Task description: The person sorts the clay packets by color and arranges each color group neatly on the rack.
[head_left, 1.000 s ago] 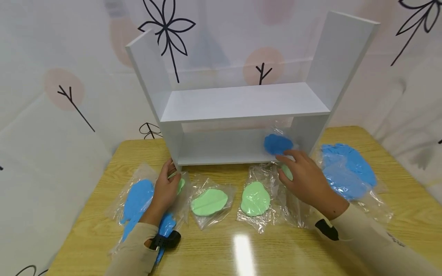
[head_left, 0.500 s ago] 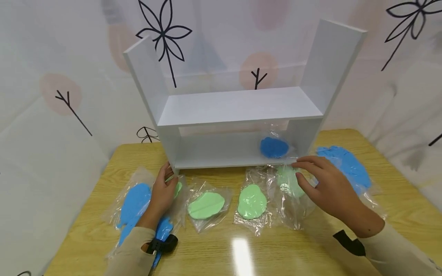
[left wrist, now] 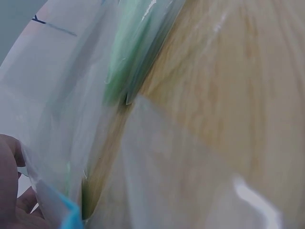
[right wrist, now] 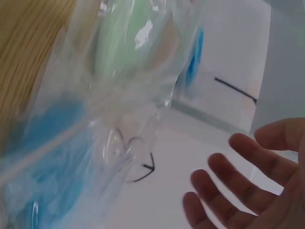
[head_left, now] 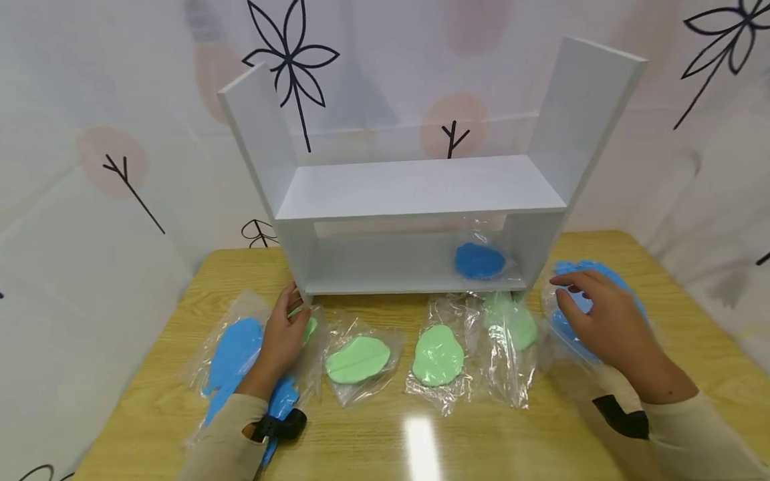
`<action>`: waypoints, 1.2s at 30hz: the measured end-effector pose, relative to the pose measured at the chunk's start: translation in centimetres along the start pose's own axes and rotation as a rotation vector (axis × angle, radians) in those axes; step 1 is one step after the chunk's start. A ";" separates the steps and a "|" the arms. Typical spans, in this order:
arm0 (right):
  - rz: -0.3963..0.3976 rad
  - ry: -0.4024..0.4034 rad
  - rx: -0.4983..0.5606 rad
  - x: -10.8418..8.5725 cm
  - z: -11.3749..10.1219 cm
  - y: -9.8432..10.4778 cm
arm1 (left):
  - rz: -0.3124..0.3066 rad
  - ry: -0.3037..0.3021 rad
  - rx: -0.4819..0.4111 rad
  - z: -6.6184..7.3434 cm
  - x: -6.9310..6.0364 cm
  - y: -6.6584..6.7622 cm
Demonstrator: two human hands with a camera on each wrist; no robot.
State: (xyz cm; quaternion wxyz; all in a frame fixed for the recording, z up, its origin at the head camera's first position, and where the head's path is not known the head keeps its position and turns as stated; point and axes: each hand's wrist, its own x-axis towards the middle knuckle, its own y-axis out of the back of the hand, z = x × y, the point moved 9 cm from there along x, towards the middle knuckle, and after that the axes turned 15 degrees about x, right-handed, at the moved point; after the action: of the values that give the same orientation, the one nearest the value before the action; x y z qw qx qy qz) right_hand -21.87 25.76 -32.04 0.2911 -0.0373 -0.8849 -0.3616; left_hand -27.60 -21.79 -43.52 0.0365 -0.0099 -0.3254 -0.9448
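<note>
A white shelf unit (head_left: 421,188) stands on the table. My left hand (head_left: 283,342) grips its lower left corner, beside a bagged green piece (head_left: 309,331); in the left wrist view fingers (left wrist: 9,186) show at the edge. Inside the lower shelf, at its right, lies a blue piece (head_left: 479,260) in clear plastic. My right hand (head_left: 610,327) hovers with fingers spread, holding nothing, over a bagged blue piece (head_left: 568,327) right of the unit. The right wrist view shows that hand (right wrist: 257,181) empty, beside blue (right wrist: 52,162) and green (right wrist: 126,43) bags.
Two bagged green pieces (head_left: 357,359) (head_left: 438,355) lie in front of the unit, with another (head_left: 511,322) by its right corner. Bagged blue pieces (head_left: 236,351) lie at the left, partly under my left forearm. A patterned cloth (head_left: 385,80) hangs behind the table.
My right hand has moved right, away from the blue piece in the lower shelf, which stays there. The green piece by the right corner is uncovered. My left hand has kept its place.
</note>
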 end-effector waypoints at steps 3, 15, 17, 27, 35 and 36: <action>-0.112 -0.106 -0.015 -0.1 2.1 0.1 | -0.007 -0.005 0.015 0.0 0.1 0.1; -0.399 -0.284 -0.006 -0.4 7.8 -1.1 | 0.011 -0.014 0.021 -0.2 -0.1 0.8; -0.422 -0.302 0.000 -0.6 8.6 -1.1 | 0.008 -0.009 0.021 -0.2 -0.1 0.7; -0.546 -0.362 0.000 -2.5 11.5 -1.3 | -0.006 -0.002 0.020 -0.2 -0.1 0.0; -0.557 -0.401 -0.024 -2.8 12.1 -1.6 | -0.009 -0.011 0.023 -0.1 0.0 0.0; -0.552 -0.397 -0.019 -2.7 12.0 -1.6 | -0.009 -0.012 0.021 -0.1 -0.1 -0.1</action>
State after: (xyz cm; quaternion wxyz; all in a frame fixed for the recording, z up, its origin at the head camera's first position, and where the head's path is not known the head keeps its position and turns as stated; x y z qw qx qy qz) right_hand -25.94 32.95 -41.35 0.0041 0.1312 -0.8976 -0.4209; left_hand -27.54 -21.79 -43.61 0.0304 -0.0138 -0.3358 -0.9414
